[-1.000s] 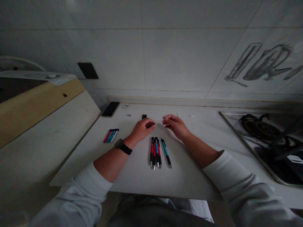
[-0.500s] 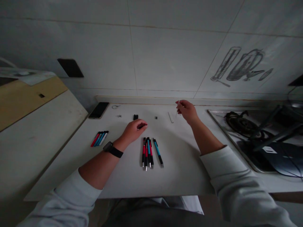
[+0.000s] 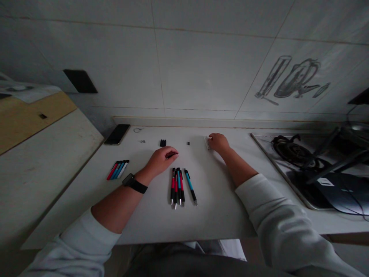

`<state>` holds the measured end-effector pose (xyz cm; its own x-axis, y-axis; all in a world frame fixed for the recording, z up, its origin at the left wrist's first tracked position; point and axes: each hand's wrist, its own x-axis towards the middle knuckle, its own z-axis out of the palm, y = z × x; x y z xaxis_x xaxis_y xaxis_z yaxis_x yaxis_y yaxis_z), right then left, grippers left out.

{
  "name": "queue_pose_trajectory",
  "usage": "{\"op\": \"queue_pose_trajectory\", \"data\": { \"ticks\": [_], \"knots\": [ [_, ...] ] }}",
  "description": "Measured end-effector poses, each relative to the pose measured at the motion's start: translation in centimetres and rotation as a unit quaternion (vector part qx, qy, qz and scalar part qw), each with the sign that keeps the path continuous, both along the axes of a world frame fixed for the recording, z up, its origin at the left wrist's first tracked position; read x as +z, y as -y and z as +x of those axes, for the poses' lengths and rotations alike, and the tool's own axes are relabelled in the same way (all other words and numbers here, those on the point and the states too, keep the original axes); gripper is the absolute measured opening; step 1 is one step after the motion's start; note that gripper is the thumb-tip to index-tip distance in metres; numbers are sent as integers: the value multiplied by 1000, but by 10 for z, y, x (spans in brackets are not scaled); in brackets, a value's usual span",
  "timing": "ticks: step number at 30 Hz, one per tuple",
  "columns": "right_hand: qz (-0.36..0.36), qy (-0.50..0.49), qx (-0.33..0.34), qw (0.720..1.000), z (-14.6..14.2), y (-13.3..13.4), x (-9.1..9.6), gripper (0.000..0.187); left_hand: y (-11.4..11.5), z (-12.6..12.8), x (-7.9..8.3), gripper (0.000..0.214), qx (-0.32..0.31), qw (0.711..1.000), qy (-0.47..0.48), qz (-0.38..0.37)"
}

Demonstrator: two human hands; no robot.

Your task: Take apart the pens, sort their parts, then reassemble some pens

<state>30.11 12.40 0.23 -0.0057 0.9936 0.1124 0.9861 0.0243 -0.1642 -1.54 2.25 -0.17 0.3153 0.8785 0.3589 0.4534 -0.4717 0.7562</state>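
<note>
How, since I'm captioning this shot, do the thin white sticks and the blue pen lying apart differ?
The white sticks are thin and all white; the blue pen is thicker, with black grip and silver tip. The sticks lie beside the right hand, farther back; the pen lies nearer, untouched. Both rest on the counter.

A grey tiled wall [image 3: 201, 69] backs the dimly lit counter [image 3: 219, 215].

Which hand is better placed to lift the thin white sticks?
Probably the right hand: it is at the white sticks, while the left hand is farther away, holding a dark piece.
</note>
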Motion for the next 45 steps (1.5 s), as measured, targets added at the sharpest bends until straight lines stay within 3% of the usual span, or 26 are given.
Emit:
{"op": "queue_pose_trajectory", "data": {
  "ticks": [7,23,29,32,34,37,40,45],
  "knots": [
    [-22,-7,38,999,8,6,5,38,2,1,4,12,-1,1000,-2,-2],
    [-52,-65,39,996,0,10,9,35,-2,-1,-4,12,-7,1000,-19,14],
    [5,-146,29,989,-5,18,17,28,-3,-1,-4,12,-7,1000,-9,26],
    [-38,-315,65,946,-29,35,20,22,-2,-1,-2,12,-4,999,-10,30],
    [-128,-422,108,891,-54,52,17,19,-1,-1,1,12,-4,999,-15,34],
    [-233,-502,180,813,-91,75,8,21,0,0,4,11,-12,999,-25,41],
    [-279,-569,167,755,-113,87,0,22,1,1,5,10,-17,998,-30,44],
    [-278,-634,112,713,-117,85,-6,20,2,4,4,22,7,999,-26,24]
  ]
}}
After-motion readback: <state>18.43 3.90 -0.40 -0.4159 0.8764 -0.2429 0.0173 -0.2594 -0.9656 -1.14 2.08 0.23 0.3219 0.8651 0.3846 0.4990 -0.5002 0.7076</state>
